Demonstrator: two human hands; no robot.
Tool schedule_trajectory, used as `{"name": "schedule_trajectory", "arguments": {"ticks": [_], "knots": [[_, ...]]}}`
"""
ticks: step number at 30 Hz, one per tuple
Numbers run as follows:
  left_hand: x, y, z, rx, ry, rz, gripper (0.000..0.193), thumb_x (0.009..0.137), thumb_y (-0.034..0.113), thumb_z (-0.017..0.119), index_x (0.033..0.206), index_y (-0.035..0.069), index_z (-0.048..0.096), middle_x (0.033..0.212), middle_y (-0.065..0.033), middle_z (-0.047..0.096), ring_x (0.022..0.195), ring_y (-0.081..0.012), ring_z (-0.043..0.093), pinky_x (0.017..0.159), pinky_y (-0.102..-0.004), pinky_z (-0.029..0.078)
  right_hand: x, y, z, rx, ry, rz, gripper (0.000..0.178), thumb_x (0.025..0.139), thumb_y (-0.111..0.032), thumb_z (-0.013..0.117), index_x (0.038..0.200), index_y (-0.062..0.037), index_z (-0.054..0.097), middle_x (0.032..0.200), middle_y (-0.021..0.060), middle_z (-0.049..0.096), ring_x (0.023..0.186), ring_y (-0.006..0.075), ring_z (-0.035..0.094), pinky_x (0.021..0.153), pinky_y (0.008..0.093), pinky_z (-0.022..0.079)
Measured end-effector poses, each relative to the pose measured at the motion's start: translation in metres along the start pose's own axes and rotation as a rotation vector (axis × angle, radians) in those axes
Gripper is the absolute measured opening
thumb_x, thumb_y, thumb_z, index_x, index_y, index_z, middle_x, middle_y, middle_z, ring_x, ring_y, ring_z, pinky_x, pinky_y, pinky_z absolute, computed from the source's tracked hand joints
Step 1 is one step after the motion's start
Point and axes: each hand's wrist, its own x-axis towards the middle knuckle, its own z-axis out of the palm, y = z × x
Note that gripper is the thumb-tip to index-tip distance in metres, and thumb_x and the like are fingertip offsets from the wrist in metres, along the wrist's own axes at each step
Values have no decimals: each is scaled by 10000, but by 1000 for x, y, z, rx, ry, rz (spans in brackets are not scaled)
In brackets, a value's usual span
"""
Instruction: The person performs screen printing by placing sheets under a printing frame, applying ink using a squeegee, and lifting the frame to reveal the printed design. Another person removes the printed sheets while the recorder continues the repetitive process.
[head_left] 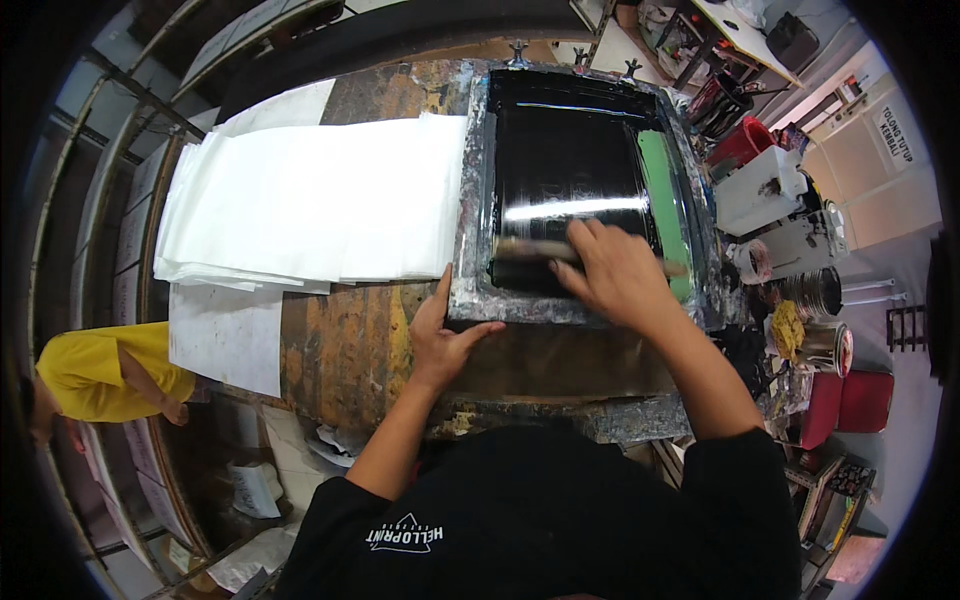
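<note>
A screen-printing frame [466, 235] lies on the worktable, its rim stained with ink. Glossy black ink [570, 150] covers most of its mesh, and a green strip [661, 185] runs down the right side. My right hand [615, 270], slightly blurred, grips a squeegee [528, 248] laid across the near part of the mesh. My left hand [447, 340] rests at the frame's near left corner, thumb and fingers spread, holding nothing. Left of the frame lies a broad pile of white sheets [320, 200], its right edge close against the rim.
Wing-nut clamps [517, 53] stand along the frame's far edge. The worktable [345, 345] is wooden and paint-stained. Cans [825, 345], a white jerrycan [760, 190] and a yellow rag [788, 328] crowd the right. Racks line the left, beside a person in yellow [105, 372].
</note>
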Motion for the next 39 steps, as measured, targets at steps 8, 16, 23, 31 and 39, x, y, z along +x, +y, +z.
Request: {"name": "schedule_trajectory", "arguments": {"ticks": [8,16,23,31,39], "knots": [[80,88,8,-394,152,158,1064,909,350,885,1678,-67,281,1547,-260,515,1302,-308,577,1148,-460,423,31,-36,-121,-286,578,-112,327,971,-366,703,1062,-58,641,936,113,657,950,342,652,952,498,434],[51,33,35,849,-172,129,1192,893,781,679,1643,-84,346,1698,-307,373,1658,-422,193,1306,-660,-63,77,-13,-162,-422,697,-153,379,997,-414,679,1122,-60,735,1005,138,741,938,363,685,946,457,431],[93,5,-1,544,88,44,773,1016,475,730,1540,-62,543,1557,-262,584,1580,-400,404,1321,-632,-63,105,-33,-189,-308,564,-62,489,1025,-498,640,1150,-36,738,912,183,730,882,389,687,915,448,464],[97,21,-111,658,249,-280,579,1045,286,719,1539,17,581,1694,-275,409,1590,-383,386,1312,-536,239,82,-38,-180,-285,518,-6,540,1056,-580,560,833,-107,693,735,40,662,684,197,569,841,394,426],[45,-4,189,751,-333,380,608,1134,462,429,1623,106,493,1733,-199,364,1626,-433,269,1283,-738,81,79,-28,-190,-235,429,-29,606,1091,-604,478,887,-81,707,796,77,678,762,190,586,864,411,418]]}}
